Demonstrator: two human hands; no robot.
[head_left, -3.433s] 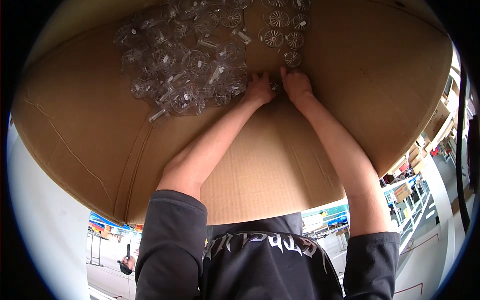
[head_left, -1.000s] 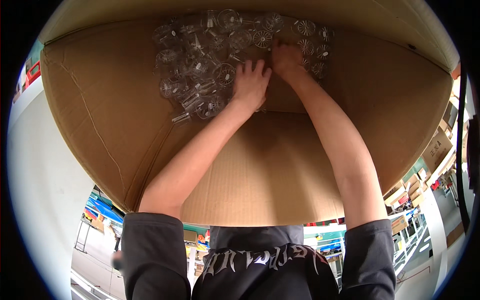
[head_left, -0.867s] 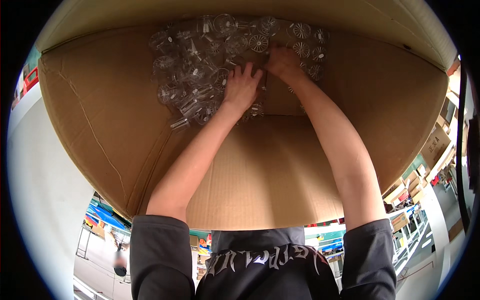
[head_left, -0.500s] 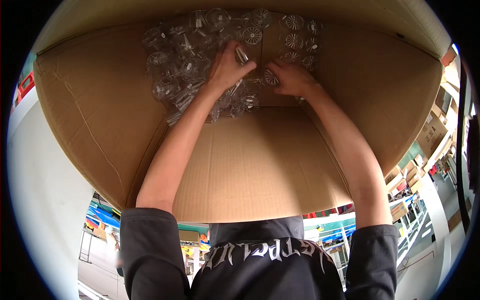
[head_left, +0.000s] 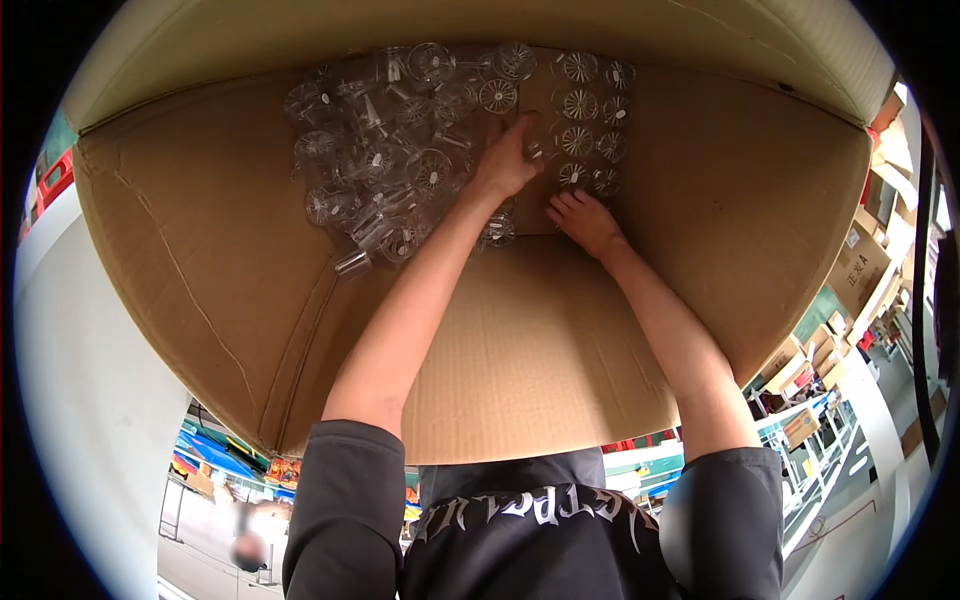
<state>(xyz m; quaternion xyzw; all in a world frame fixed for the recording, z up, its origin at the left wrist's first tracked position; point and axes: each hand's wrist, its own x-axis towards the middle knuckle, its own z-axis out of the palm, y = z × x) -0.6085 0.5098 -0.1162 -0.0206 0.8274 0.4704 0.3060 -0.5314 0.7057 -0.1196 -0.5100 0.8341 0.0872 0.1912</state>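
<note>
Clear plastic cups with round, spoked bases lie in a jumbled heap (head_left: pixel 375 160) on the left of a large cardboard box (head_left: pixel 530 350). On the right, more such cups stand in two neat columns (head_left: pixel 578 105), bases facing up. Over the gap between heap and columns is my left hand (head_left: pixel 508 160), with a clear cup (head_left: pixel 536 152) pinched at its fingertips, only partly visible. My right hand (head_left: pixel 590 222) rests at the near end of the columns, its bent fingers by the nearest cup (head_left: pixel 573 176) and not wrapped round it.
Tall cardboard walls surround both arms, with the left wall (head_left: pixel 200 230) creased and the right wall (head_left: pixel 740 200) close beside the columns. Outside the box, shelving with small cartons (head_left: pixel 800 425) stands to the right. A person (head_left: pixel 250 545) is at lower left.
My left hand has moved right, away from the heap, with a cup in it. The cup from my right hand now stands at the columns' near end, and that hand has drawn back slightly.
</note>
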